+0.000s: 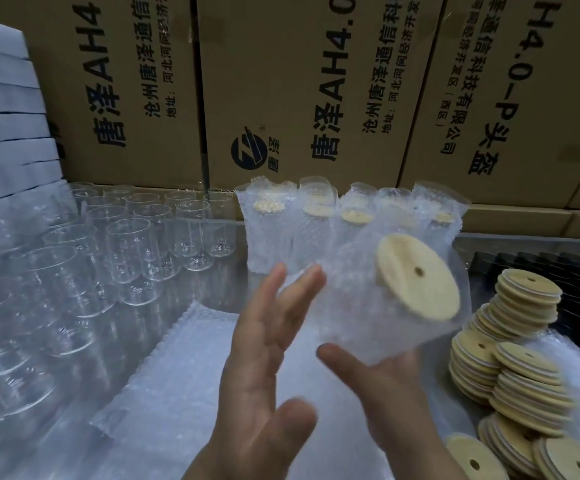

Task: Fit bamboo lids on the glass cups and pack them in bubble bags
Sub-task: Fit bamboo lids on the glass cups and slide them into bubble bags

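Note:
A glass cup in a bubble bag (361, 317) is held tilted in the air at centre, its round bamboo lid (416, 275) with a small hole facing me. My right hand (385, 386) holds it from below, thumb on the near side and fingers hidden behind the bag. My left hand (264, 358) is spread with straight fingers, its fingertips at the bag's left edge. Several empty glass cups (129, 244) stand at the left. Loose bamboo lids (524, 358) lie piled at the right. Flat bubble bags (184, 375) lie in a stack under my hands.
Several packed cups in bubble bags (316, 220) stand in a row at the back. Large printed cardboard boxes (281, 81) form a wall behind them. White stacked sheets (1, 116) rise at the far left, and a black ribbed tray (579, 282) sits at the right.

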